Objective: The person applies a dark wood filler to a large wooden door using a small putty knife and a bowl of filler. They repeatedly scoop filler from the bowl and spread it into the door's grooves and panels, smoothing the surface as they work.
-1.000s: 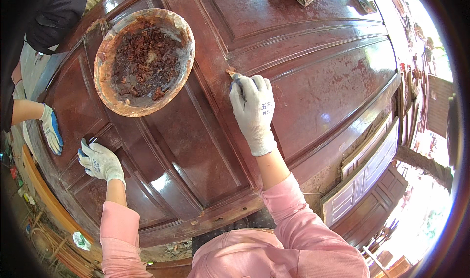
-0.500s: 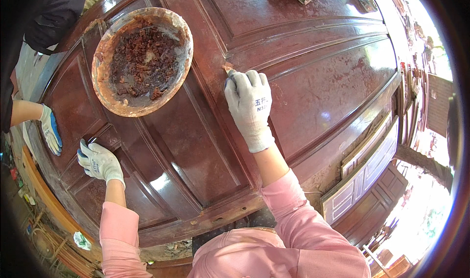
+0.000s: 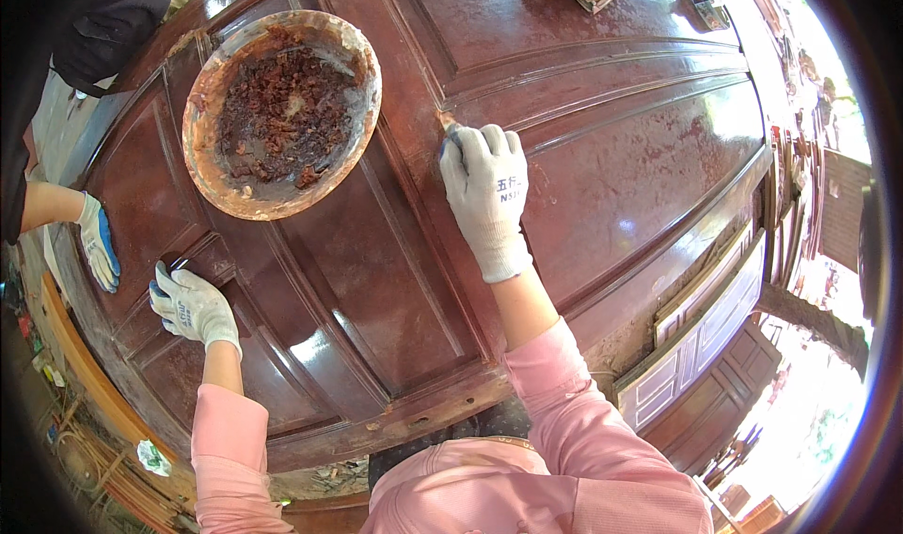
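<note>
Your hands (image 3: 484, 188) wore pale gloves (image 3: 198, 310) of matt knitted cloth, and your pink sleeves (image 3: 229, 426) were matt cloth too. The wooden door (image 3: 611, 176) in front of you looked dark and glossy, throwing white reflections, with duller, blotchy patches. The bowl (image 3: 209, 181) looked rough and crusted, its own material hard to tell, and the brown lumps (image 3: 282, 120) inside looked rough and crumbly.

The person wears a pink shirt (image 3: 451, 487) and dark-printed white knit gloves (image 3: 484, 200).
</note>
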`<action>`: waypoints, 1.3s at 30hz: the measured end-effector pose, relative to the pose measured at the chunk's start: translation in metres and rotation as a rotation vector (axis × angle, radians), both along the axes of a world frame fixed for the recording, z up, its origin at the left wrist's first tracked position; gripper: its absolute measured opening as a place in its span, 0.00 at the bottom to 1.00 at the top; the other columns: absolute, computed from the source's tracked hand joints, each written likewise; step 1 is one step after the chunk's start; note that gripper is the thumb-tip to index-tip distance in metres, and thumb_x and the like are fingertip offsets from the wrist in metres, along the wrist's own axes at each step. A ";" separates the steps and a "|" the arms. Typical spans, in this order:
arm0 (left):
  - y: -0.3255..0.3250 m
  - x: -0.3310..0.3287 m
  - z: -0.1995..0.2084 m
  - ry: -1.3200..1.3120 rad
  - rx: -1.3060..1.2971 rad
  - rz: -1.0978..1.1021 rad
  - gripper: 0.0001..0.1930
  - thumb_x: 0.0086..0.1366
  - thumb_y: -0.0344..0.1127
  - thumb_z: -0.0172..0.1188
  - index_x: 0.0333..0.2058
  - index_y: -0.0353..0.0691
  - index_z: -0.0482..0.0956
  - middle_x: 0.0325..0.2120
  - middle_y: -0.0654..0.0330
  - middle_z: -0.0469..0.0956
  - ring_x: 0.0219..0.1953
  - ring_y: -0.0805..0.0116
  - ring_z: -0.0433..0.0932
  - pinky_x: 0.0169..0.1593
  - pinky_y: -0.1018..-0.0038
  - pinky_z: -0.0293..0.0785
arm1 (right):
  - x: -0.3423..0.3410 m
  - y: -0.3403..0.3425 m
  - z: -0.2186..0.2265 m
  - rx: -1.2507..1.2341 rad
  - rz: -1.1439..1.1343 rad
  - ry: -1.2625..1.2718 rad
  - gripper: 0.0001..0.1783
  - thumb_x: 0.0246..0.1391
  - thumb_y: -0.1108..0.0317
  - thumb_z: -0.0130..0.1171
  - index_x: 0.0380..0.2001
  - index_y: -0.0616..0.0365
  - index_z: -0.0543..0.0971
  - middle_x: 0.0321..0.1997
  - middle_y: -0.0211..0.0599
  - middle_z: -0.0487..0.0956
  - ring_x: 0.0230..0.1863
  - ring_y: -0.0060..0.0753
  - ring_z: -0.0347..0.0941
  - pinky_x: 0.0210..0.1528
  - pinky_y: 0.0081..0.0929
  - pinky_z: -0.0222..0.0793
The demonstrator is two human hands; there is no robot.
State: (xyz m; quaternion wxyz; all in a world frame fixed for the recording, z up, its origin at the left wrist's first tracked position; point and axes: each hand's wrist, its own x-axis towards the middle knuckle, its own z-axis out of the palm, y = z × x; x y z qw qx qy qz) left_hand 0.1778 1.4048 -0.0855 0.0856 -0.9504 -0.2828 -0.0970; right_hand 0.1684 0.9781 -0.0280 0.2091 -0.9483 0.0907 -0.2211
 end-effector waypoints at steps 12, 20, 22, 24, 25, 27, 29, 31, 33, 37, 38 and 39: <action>-0.001 0.001 0.002 -0.026 -0.044 -0.010 0.26 0.81 0.51 0.39 0.71 0.56 0.67 0.71 0.48 0.64 0.74 0.51 0.60 0.71 0.44 0.57 | -0.027 -0.028 0.011 0.401 -0.074 0.060 0.08 0.64 0.75 0.64 0.45 0.62 0.85 0.39 0.37 0.81 0.41 0.33 0.76 0.48 0.29 0.73; -0.004 0.002 0.006 0.006 -0.050 -0.003 0.26 0.82 0.51 0.39 0.72 0.56 0.66 0.71 0.48 0.64 0.75 0.52 0.60 0.71 0.45 0.57 | -0.032 -0.005 -0.003 0.032 0.024 0.026 0.09 0.58 0.74 0.64 0.42 0.58 0.84 0.32 0.38 0.76 0.37 0.46 0.70 0.43 0.42 0.68; -0.002 0.001 0.006 0.007 -0.046 0.001 0.26 0.82 0.51 0.39 0.72 0.56 0.66 0.71 0.49 0.64 0.75 0.53 0.60 0.71 0.45 0.57 | -0.036 -0.002 -0.003 0.078 0.040 0.021 0.07 0.57 0.73 0.65 0.40 0.56 0.83 0.32 0.37 0.75 0.36 0.45 0.71 0.42 0.42 0.68; 0.000 0.001 0.005 0.007 -0.038 0.003 0.26 0.82 0.51 0.39 0.72 0.56 0.66 0.71 0.49 0.64 0.75 0.53 0.60 0.71 0.45 0.57 | -0.036 -0.004 0.003 0.174 0.037 0.031 0.07 0.58 0.73 0.65 0.40 0.57 0.83 0.32 0.37 0.75 0.36 0.45 0.70 0.42 0.42 0.68; 0.000 0.002 0.005 0.010 -0.043 0.005 0.26 0.82 0.51 0.38 0.72 0.56 0.66 0.71 0.50 0.63 0.75 0.53 0.60 0.71 0.45 0.57 | -0.033 -0.005 0.005 0.208 0.001 0.014 0.08 0.59 0.75 0.64 0.42 0.59 0.84 0.34 0.37 0.77 0.38 0.44 0.71 0.46 0.40 0.68; -0.002 0.002 0.006 0.016 -0.053 0.010 0.26 0.82 0.52 0.38 0.72 0.56 0.66 0.72 0.50 0.63 0.75 0.53 0.60 0.71 0.45 0.56 | -0.021 -0.010 0.004 0.191 -0.026 -0.036 0.09 0.60 0.73 0.64 0.43 0.59 0.84 0.35 0.38 0.78 0.39 0.44 0.72 0.47 0.41 0.69; -0.005 0.002 0.006 0.010 -0.060 0.011 0.26 0.82 0.52 0.38 0.72 0.56 0.66 0.72 0.50 0.63 0.75 0.53 0.60 0.71 0.45 0.56 | -0.014 -0.012 0.006 0.142 -0.011 -0.016 0.09 0.60 0.73 0.64 0.43 0.58 0.84 0.35 0.38 0.78 0.39 0.46 0.72 0.47 0.42 0.70; -0.006 0.003 0.007 0.008 -0.063 0.013 0.26 0.82 0.52 0.37 0.73 0.56 0.66 0.72 0.50 0.63 0.75 0.53 0.60 0.71 0.45 0.56 | -0.012 -0.011 0.005 0.048 0.037 0.034 0.09 0.59 0.73 0.64 0.43 0.57 0.84 0.35 0.38 0.79 0.40 0.47 0.73 0.46 0.43 0.70; -0.005 0.003 0.008 0.009 -0.066 0.016 0.27 0.81 0.52 0.37 0.73 0.56 0.66 0.72 0.50 0.63 0.75 0.53 0.60 0.71 0.45 0.57 | -0.019 -0.010 0.006 0.038 0.051 0.068 0.09 0.59 0.73 0.64 0.43 0.57 0.84 0.35 0.39 0.78 0.40 0.48 0.72 0.45 0.44 0.71; -0.002 0.002 0.007 0.007 -0.062 0.006 0.27 0.81 0.52 0.37 0.73 0.55 0.66 0.72 0.49 0.63 0.75 0.53 0.60 0.71 0.45 0.56 | -0.026 -0.013 0.020 0.219 0.033 0.103 0.08 0.60 0.73 0.63 0.41 0.59 0.85 0.36 0.40 0.81 0.41 0.47 0.75 0.48 0.41 0.72; -0.001 0.002 0.008 0.010 -0.060 0.004 0.27 0.81 0.52 0.37 0.73 0.55 0.66 0.72 0.49 0.62 0.75 0.53 0.60 0.71 0.45 0.56 | -0.026 -0.015 0.023 0.287 0.022 0.094 0.07 0.60 0.73 0.63 0.41 0.59 0.85 0.36 0.41 0.82 0.42 0.47 0.76 0.48 0.40 0.72; -0.001 0.002 0.008 0.014 -0.061 0.000 0.27 0.81 0.52 0.37 0.73 0.55 0.66 0.72 0.49 0.62 0.75 0.52 0.60 0.71 0.45 0.56 | -0.026 -0.019 0.025 0.319 -0.010 0.093 0.07 0.61 0.73 0.63 0.41 0.62 0.85 0.38 0.42 0.83 0.43 0.45 0.78 0.49 0.37 0.73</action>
